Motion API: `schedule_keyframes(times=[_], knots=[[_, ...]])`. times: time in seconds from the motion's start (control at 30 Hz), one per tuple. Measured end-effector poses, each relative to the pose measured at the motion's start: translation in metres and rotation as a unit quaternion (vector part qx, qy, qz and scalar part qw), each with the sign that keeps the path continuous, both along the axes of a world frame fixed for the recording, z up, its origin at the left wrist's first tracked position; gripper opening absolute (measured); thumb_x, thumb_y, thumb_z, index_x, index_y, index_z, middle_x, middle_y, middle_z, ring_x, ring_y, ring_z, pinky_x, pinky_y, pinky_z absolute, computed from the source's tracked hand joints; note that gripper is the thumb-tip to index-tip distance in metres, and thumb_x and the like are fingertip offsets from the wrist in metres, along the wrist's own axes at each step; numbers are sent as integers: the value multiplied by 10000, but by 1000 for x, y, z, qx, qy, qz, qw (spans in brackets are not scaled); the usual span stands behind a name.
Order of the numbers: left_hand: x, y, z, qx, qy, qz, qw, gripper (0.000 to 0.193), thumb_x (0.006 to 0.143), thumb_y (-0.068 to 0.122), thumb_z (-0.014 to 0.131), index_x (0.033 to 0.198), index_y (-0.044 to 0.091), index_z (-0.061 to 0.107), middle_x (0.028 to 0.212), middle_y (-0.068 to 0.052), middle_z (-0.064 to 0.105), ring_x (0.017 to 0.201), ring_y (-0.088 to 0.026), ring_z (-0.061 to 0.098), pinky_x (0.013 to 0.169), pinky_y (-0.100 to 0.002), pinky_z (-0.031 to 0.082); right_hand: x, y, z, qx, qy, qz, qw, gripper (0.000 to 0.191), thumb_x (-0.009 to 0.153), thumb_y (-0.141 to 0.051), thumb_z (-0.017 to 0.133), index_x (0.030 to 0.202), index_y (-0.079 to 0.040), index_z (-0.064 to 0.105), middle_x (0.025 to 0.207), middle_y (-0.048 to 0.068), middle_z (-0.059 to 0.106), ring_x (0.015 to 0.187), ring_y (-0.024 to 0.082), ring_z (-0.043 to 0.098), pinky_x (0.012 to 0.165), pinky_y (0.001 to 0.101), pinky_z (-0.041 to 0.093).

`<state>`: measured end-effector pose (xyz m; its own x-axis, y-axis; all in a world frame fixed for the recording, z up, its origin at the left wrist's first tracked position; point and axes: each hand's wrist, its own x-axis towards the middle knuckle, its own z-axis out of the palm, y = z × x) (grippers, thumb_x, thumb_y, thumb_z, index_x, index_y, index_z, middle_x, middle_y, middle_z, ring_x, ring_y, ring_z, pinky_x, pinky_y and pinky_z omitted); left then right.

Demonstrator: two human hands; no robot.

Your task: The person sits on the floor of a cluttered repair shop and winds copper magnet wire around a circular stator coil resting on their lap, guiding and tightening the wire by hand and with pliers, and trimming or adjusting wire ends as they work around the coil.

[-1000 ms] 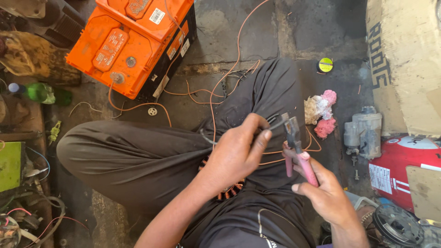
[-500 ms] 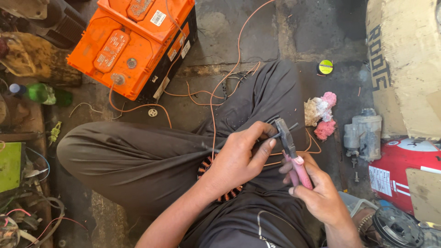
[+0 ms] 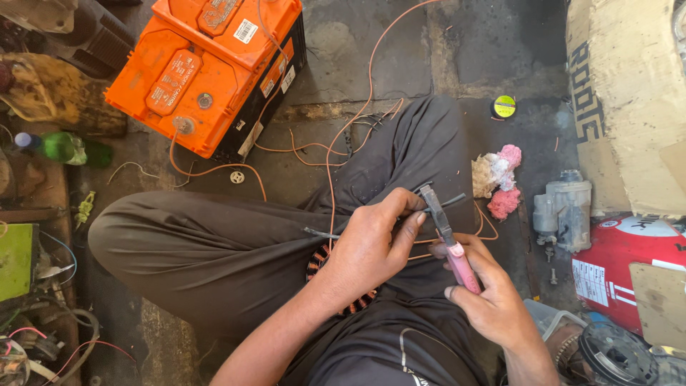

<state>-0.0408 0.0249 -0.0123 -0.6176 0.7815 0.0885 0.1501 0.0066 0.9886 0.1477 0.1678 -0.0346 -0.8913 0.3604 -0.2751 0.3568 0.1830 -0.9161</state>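
left hand [image 3: 375, 243] pinching copper wire [image 3: 336, 179], right hand [image 3: 493, 300] curled around pink-handled pliers [image 3: 446, 236]

Both hands curled closed: left [image 3: 371, 246], right [image 3: 486, 300].

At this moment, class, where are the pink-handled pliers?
In the head view, right of centre: the pink-handled pliers are in the right hand, tips at the copper wire pinched by the left hand.

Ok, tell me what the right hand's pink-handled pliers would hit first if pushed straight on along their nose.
The pink-handled pliers in the right hand point up-left; the left hand's fingertips pinching dark sleeved wire probably come first, though depth is unclear.
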Motion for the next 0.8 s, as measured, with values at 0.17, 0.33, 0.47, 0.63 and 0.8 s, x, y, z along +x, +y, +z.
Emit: schedule_keyframes(times=[0.17, 0.33, 0.47, 0.63, 0.8], knots=[[3, 1, -3, 1, 10, 11, 1000, 116, 976, 41, 639, 1057, -25, 590, 881, -200, 722, 796, -342, 746, 645, -372, 552, 0, 0, -2, 30, 18, 11, 999, 573, 646, 101, 602, 1214, 34, 642, 1299, 104, 571, 1280, 225, 579, 1097, 353, 418], [5, 2, -2, -11, 21, 19, 1000, 108, 979, 58, 642, 1043, -18, 599, 842, -201, 715, 752, -349, 732, 622, -387, 536, 0, -1, -4, 2, -16, -15, 1000, 540, 653, 102, 610, 1184, 17, 655, 1271, 81, 570, 1199, 205, 608, 1000, 332, 485], [6, 4, -2, -18, 19, 19, 999, 115, 982, 69, 644, 1042, -18, 600, 822, -197, 709, 737, -340, 732, 611, -386, 535, 1, -1, -5, 10, -4, -12, 1000, 542, 646, 105, 608, 1178, 10, 651, 1250, 70, 570, 1175, 180, 599, 946, 309, 484], [8, 4, -3, -9, 17, 25, 1000, 117, 990, 75, 639, 1045, -17, 592, 810, -174, 713, 746, -317, 746, 620, -374, 548, 2, -2, -5, 8, -18, -21, 1000, 464, 644, 109, 626, 1094, 7, 672, 1147, 53, 569, 956, 160, 581, 854, 300, 497], [8, 5, -6, -4, 16, 27, 1000, 125, 994, 77, 641, 1050, -19, 584, 813, -167, 718, 766, -312, 753, 631, -370, 553, 1, -2, -5, 3, -20, -20, 1000, 452, 644, 109, 622, 1080, 3, 671, 1100, 47, 571, 927, 154, 585, 841, 289, 502]])
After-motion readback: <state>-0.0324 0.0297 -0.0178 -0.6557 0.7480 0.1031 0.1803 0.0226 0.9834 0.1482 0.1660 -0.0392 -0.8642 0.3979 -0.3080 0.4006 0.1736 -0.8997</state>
